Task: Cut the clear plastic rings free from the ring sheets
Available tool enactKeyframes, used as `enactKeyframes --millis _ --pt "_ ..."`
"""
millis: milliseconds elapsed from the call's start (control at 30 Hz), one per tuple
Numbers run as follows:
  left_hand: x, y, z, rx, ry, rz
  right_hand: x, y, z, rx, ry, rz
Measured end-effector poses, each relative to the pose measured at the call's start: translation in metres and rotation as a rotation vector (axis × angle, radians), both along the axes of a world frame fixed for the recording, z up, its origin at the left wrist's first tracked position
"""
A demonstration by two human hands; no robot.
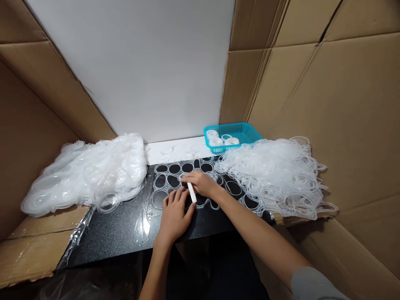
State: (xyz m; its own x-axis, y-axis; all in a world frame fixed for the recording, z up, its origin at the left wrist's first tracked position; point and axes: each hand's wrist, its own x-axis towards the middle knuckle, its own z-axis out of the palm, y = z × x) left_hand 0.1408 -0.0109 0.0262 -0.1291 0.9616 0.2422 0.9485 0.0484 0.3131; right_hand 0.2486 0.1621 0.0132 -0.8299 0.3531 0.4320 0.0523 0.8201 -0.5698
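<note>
A sheet of clear rings (pixel 161 181) lies on the dark speckled tabletop (pixel 118 233), with black showing through the ring openings. My left hand (pixel 175 212) rests palm down on the near part of this sheet, its fingers apart. Its thumb tip is close to the lower end of a white bar (pixel 191 193); whether they touch I cannot tell. My right hand (pixel 201 183) is closed on the bar's far end, over the middle of the sheet, with its fingertips partly hidden.
A large heap of translucent ring sheets (pixel 93 171) stands at the left, another pile (pixel 275 175) at the right. Behind sits a blue basket (pixel 246 133) with several white ring stacks (pixel 215 141). Cardboard walls (pixel 343 104) and a white panel (pixel 150 71) enclose the table.
</note>
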Motion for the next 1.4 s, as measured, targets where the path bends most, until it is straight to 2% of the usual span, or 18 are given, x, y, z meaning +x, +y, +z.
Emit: enactKeyframes --millis 67,200,300,433,567,767,1033,1400 --pt "0.001 -0.001 0.001 0.020 -0.018 -0.005 -0.003 0.000 0.002 -0.026 0.041 -0.035" --pt "0.002 -0.006 0.002 0.064 -0.094 -0.001 -0.002 -0.006 0.008 -0.254 0.150 -0.083" --pt "0.003 -0.008 0.002 0.071 -0.133 -0.006 0.003 -0.009 0.013 -0.388 0.076 -0.059" --pt "0.003 -0.009 0.001 0.060 -0.138 -0.002 0.008 -0.006 0.017 -0.473 0.006 -0.058" --pt "0.003 -0.010 0.002 0.048 -0.130 -0.017 0.011 -0.003 0.017 -0.469 -0.026 -0.050" --pt "0.003 -0.010 0.001 0.029 -0.127 -0.017 0.015 -0.003 0.013 -0.393 0.047 -0.032" --pt "0.004 -0.009 0.004 0.005 -0.121 -0.036 0.020 -0.002 0.011 -0.447 0.111 -0.052" --pt "0.004 -0.009 0.003 0.032 -0.121 -0.054 0.023 -0.006 0.009 -0.299 0.092 -0.042"
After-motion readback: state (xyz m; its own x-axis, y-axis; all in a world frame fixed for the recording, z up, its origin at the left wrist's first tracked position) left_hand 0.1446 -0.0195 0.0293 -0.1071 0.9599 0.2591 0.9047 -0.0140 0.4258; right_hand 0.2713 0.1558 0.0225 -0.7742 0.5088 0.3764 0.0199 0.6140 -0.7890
